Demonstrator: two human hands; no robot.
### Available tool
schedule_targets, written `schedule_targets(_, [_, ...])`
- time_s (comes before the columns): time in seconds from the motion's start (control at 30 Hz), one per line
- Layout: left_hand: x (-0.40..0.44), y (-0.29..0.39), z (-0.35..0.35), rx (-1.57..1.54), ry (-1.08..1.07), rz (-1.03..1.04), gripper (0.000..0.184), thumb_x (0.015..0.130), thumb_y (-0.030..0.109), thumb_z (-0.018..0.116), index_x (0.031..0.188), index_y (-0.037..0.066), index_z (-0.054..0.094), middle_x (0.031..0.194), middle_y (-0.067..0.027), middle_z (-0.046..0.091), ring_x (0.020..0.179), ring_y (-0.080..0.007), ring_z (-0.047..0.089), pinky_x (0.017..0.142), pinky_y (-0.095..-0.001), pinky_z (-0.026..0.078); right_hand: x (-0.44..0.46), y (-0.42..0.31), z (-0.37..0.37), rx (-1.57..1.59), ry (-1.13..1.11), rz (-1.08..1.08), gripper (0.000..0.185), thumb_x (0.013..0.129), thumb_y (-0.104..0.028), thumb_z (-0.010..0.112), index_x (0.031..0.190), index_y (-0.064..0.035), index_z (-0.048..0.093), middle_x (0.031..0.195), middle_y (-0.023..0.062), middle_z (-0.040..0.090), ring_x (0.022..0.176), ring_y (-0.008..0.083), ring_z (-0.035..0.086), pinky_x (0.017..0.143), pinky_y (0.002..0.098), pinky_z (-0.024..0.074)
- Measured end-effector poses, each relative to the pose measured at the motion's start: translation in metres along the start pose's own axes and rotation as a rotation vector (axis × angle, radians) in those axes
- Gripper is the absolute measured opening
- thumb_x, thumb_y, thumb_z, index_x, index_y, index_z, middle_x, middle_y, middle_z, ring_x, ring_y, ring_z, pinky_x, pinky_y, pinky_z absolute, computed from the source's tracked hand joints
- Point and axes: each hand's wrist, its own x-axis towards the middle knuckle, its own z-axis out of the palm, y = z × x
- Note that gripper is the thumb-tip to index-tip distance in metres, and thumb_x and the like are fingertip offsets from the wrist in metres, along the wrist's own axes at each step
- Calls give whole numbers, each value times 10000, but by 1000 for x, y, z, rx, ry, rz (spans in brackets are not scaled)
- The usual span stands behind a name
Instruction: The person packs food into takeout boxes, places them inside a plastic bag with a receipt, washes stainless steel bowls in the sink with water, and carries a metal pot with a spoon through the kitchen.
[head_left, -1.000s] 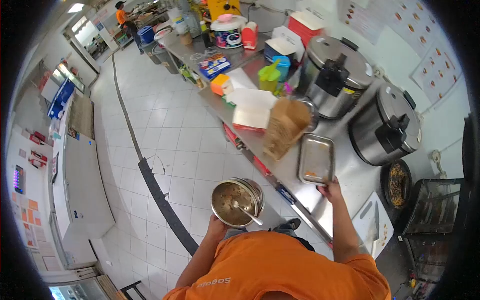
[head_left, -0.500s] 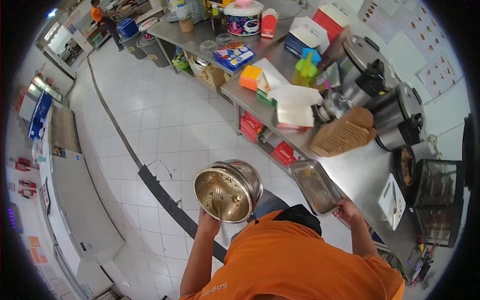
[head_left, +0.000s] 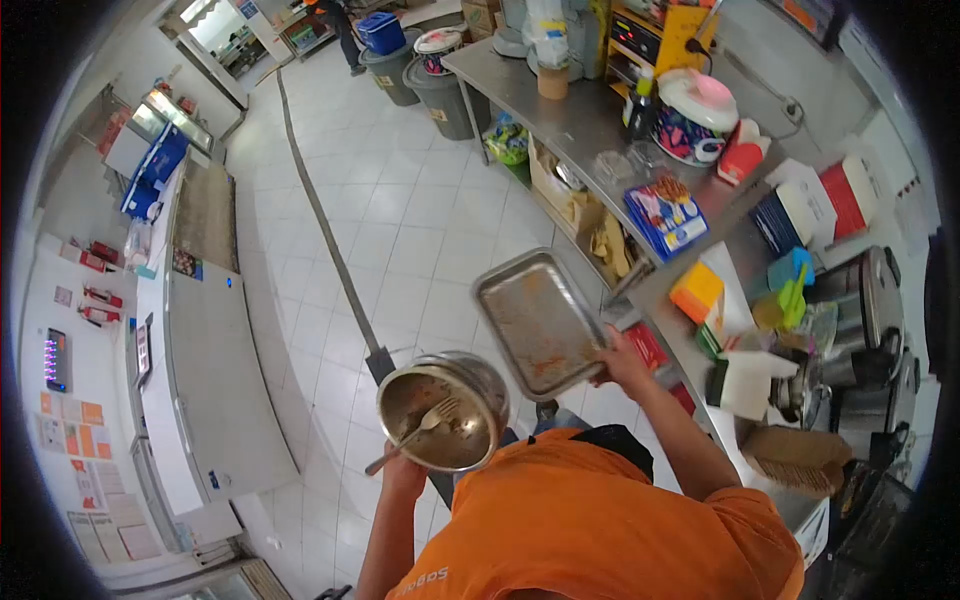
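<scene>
loose fork and one-sided tray grip invite a spill

the stacked bowls [head_left: 465, 370] are held low over the floor [head_left: 350, 260] by the left hand [head_left: 402, 470], closed at the near rim; its fingertips are hidden and their spread cannot be told. the fork [head_left: 440, 412] lies loose across the tilted top bowl, its handle jutting past the rim; it could be tipped out by a further lean or a knock. the tray [head_left: 530, 310] is pinched at one side by the right hand [head_left: 622, 362], fingers nearly closed on the rim, so its far end could sag, or residue be shed if it were tipped.

the bowls are round, thin-walled, shiny metal, food-smeared inside. the tray is shallow and rectangular, with rounded corners, a rolled lip and a dull base streaked orange-brown.
</scene>
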Motion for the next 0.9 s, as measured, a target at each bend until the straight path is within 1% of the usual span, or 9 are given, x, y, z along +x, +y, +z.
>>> schedule_targets(0.03, [19,13,-6,-57,17,-8,397,945,92,673,1314,-18,571,1263,-140,664,1111,-240,678,928,-373,586,37,-10,26,-37,17,17,687,924,-33,555,1555,-148,310,1015,167,679,640,249,708,512,366,596])
schedule_targets(0.1, [66,38,-14,-92,80,-6,410,954,122,665,1325,-16,560,1269,-141,660,1121,-245,676,941,-379,585,90,-56,86,-66,-172,-35,681,930,-34,541,1557,-128,292,938,166,687,608,239,698,502,363,589])
schedule_targets(0.17, [110,65,-21,-121,168,-6,418,957,135,663,1329,-21,556,1271,-143,660,1123,-247,676,953,-382,581,145,-87,146,-117,-209,-2,678,937,-39,531,1560,-122,278,938,165,687,611,235,697,512,363,592])
schedule_targets(0.27, [208,69,-82,-38,69,137,411,949,129,673,1315,-23,565,1245,-135,671,1109,-233,679,922,-371,583,228,-125,216,-122,-191,23,675,944,-48,522,1563,-121,264,925,166,686,621,236,699,531,362,598])
schedule_targets(0.43, [330,190,-91,-191,171,58,283,926,103,703,1189,8,654,1101,-83,718,924,-176,712,733,-303,588,349,-183,303,-93,-125,41,673,967,-54,504,1580,-148,242,934,172,696,636,244,705,549,365,607])
schedule_targets(0.63, [501,322,-123,-144,189,37,234,932,94,684,1159,36,669,1051,-63,724,861,-169,715,647,-290,575,481,-262,340,-154,-2,13,767,997,-92,532,1632,-188,112,959,182,704,618,247,700,533,368,602])
schedule_targets(0.77, [631,384,-162,13,137,81,275,935,95,668,1203,35,653,1090,-78,718,895,-181,714,692,-308,583,590,-288,348,5,227,41,768,1029,-117,512,1640,-221,59,947,177,703,604,257,694,528,385,596])
schedule_targets(0.83, [689,425,-162,124,143,158,302,938,101,662,1233,35,642,1117,-88,712,923,-188,712,729,-321,589,679,-264,328,13,269,-10,776,1021,-95,495,1641,-223,46,929,175,695,617,257,697,530,389,594])
schedule_targets(0.9, [751,451,-169,-125,153,85,331,941,103,654,1262,26,628,1151,-99,704,980,-197,702,784,-327,587,741,-291,345,34,270,-9,784,1010,-79,487,1639,-222,41,909,173,687,636,253,702,534,390,592])
